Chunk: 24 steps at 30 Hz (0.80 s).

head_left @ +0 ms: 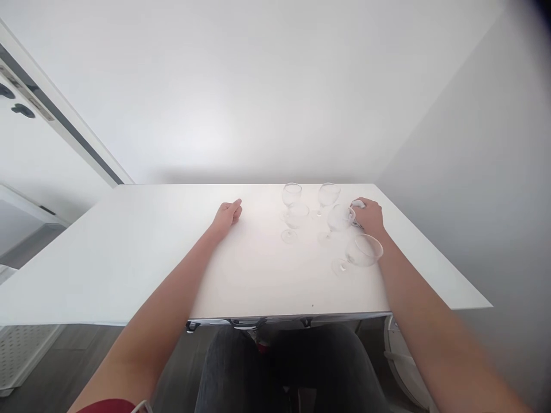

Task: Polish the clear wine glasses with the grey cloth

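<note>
No texts, labels, brands, numbers or signs can be read on anything in the head camera's view.

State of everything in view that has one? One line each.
Left hand: fingers curled, nothing seen in it.
Right hand: closed around a glassy item, mostly hidden, probably another glass.
Far left glass: upright, looks empty.
Near left glass: upright, looks empty.
Far right glass: upright, looks empty.
Middle right glass: upright, looks empty.
Near right glass: upright, looks empty.
Door: open or shut unclear.
</note>
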Each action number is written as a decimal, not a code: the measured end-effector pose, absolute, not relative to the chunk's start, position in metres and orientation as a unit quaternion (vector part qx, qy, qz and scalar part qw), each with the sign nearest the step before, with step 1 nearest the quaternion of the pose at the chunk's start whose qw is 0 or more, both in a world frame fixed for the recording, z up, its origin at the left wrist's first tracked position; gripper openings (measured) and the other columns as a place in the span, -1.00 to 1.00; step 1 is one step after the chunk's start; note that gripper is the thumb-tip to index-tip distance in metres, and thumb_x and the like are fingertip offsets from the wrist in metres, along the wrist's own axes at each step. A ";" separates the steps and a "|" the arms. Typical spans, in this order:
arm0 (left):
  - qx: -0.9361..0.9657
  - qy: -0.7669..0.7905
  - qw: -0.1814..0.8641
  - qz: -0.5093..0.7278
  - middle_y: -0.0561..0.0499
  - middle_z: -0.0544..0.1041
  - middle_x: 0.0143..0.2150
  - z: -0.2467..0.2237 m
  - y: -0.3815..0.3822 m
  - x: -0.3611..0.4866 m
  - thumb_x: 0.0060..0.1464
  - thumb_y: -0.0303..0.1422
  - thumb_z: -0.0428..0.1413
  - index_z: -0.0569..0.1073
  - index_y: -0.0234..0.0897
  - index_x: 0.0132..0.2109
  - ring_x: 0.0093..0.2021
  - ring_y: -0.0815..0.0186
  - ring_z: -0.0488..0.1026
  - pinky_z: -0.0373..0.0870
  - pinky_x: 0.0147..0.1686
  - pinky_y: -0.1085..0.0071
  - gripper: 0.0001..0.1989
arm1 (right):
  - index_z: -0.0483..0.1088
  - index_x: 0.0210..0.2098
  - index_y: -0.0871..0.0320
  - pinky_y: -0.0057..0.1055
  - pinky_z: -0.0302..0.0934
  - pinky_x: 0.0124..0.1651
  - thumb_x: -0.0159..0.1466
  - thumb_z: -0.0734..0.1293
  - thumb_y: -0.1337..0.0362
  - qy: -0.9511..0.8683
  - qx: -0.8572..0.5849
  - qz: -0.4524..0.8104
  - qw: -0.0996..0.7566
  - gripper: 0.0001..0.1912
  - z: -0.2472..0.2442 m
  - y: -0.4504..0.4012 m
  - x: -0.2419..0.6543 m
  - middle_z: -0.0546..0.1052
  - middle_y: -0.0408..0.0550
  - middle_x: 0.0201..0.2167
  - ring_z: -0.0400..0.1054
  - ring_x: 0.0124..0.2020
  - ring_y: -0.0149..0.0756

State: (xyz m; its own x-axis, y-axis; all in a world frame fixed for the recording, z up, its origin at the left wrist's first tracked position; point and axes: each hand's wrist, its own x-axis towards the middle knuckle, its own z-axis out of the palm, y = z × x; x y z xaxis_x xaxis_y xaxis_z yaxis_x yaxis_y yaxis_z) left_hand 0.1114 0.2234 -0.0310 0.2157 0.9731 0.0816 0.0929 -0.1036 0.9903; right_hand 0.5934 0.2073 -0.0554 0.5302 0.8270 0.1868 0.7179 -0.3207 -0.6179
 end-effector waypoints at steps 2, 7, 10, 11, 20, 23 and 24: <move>0.601 0.449 0.497 0.436 0.10 -0.09 -0.52 -0.031 0.223 0.111 0.32 0.00 0.11 -0.05 -0.21 -0.54 -0.53 0.42 -0.14 -0.12 -0.55 0.32 -0.35 | 0.63 -0.19 0.12 -0.31 0.14 -0.25 0.19 0.28 0.36 -0.464 -0.806 0.107 0.350 -0.70 -0.055 0.207 0.593 0.63 0.08 -0.26 0.36 -0.32 -0.28; 0.605 0.445 0.491 0.441 0.11 -0.09 -0.52 -0.027 0.221 0.112 0.32 0.00 0.10 -0.05 -0.21 -0.54 -0.53 0.41 -0.12 -0.12 -0.51 0.30 -0.35 | 0.63 -0.18 0.10 -0.30 0.12 -0.23 0.19 0.29 0.35 -0.460 -0.810 0.108 0.347 -0.71 -0.052 0.205 0.590 0.62 0.05 -0.25 0.34 -0.31 -0.30; 0.622 0.455 0.474 0.426 0.10 -0.06 -0.55 -0.025 0.219 0.113 0.32 0.03 0.07 0.01 -0.21 -0.56 -0.55 0.40 -0.11 -0.14 -0.49 0.30 -0.36 | 0.62 -0.16 0.11 -0.28 0.10 -0.22 0.21 0.29 0.32 -0.464 -0.814 0.102 0.336 -0.71 -0.051 0.205 0.588 0.61 0.06 -0.24 0.30 -0.32 -0.31; 0.634 0.462 0.461 0.415 0.10 -0.04 -0.56 -0.026 0.219 0.113 0.32 0.05 0.06 0.05 -0.22 -0.57 -0.55 0.40 -0.11 -0.15 -0.49 0.30 -0.36 | 0.62 -0.16 0.11 -0.28 0.10 -0.22 0.21 0.30 0.30 -0.465 -0.813 0.100 0.335 -0.72 -0.051 0.205 0.587 0.61 0.05 -0.25 0.29 -0.33 -0.31; 0.736 0.523 0.292 0.314 0.07 0.07 -0.60 -0.034 0.223 0.109 0.42 0.08 -0.19 0.20 -0.21 -0.55 -0.59 0.36 0.01 0.00 -0.50 0.33 -0.35 | 0.42 -0.46 0.13 -0.33 0.21 -0.22 0.24 0.32 -0.11 -0.546 -0.714 0.225 0.375 -0.57 -0.043 0.185 0.583 0.49 -0.06 -0.51 0.32 -0.38 -0.24; 0.773 0.524 0.229 0.277 0.02 0.25 -0.52 -0.029 0.215 0.118 0.40 -0.04 -0.09 0.26 -0.21 -0.49 -0.48 0.27 0.23 0.18 -0.41 0.33 -0.48 | 0.49 -0.42 0.12 -0.22 0.30 0.05 0.14 0.37 -0.02 -0.597 -0.667 0.235 0.379 -0.69 -0.037 0.161 0.578 0.60 0.00 -0.30 0.44 -0.16 -0.11; 0.785 0.514 0.212 0.272 -0.01 0.34 -0.46 -0.028 0.211 0.122 0.36 -0.08 -0.01 0.30 -0.20 -0.46 -0.39 0.22 0.32 0.26 -0.32 0.31 -0.55 | 0.52 -0.38 0.11 -0.19 0.29 0.15 0.12 0.38 0.03 -0.611 -0.655 0.231 0.381 -0.73 -0.035 0.151 0.577 0.62 0.01 -0.20 0.45 -0.06 -0.08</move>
State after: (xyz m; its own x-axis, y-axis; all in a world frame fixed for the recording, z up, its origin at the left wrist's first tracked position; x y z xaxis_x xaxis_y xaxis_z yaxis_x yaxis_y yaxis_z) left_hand 0.1221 0.2106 -0.0277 0.3227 0.9231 0.2092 0.6920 -0.3809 0.6132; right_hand 0.5770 0.1513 -0.0354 0.1477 0.9756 0.1624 0.6236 0.0356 -0.7810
